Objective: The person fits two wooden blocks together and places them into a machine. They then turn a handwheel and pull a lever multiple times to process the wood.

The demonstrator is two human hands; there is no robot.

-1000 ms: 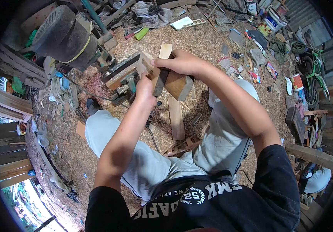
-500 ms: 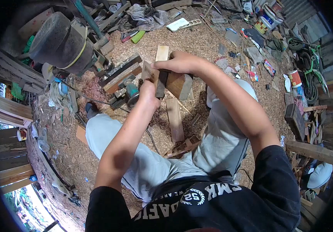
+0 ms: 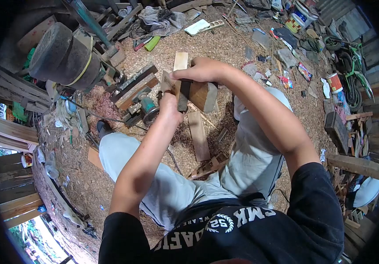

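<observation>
My left hand (image 3: 169, 104) is closed around the lower part of a small flat piece of wood (image 3: 166, 82) with a dark mark on its face. Reaching across from the other side, my right hand (image 3: 205, 70) has its thumb against the top of that piece. Its other fingers are bent over and partly hidden behind a dark-sided wooden block (image 3: 183, 96). A thicker brown wood block (image 3: 203, 96) stands under my right wrist. Beyond the hands a pale wooden strip (image 3: 181, 60) sticks out. On the ground between my legs lies a loose board (image 3: 198, 136).
A green power tool (image 3: 147, 105) with a round metal part lies left of my left hand, its cable trailing near my leg. Behind it are stacked wood beams (image 3: 136, 90) and a large dark motor housing (image 3: 64, 55). Wood shavings cover the floor. A small green bike (image 3: 352, 75) stands far right.
The view has shifted slightly. Both hands keep nearly the same hold on the small piece of wood.
</observation>
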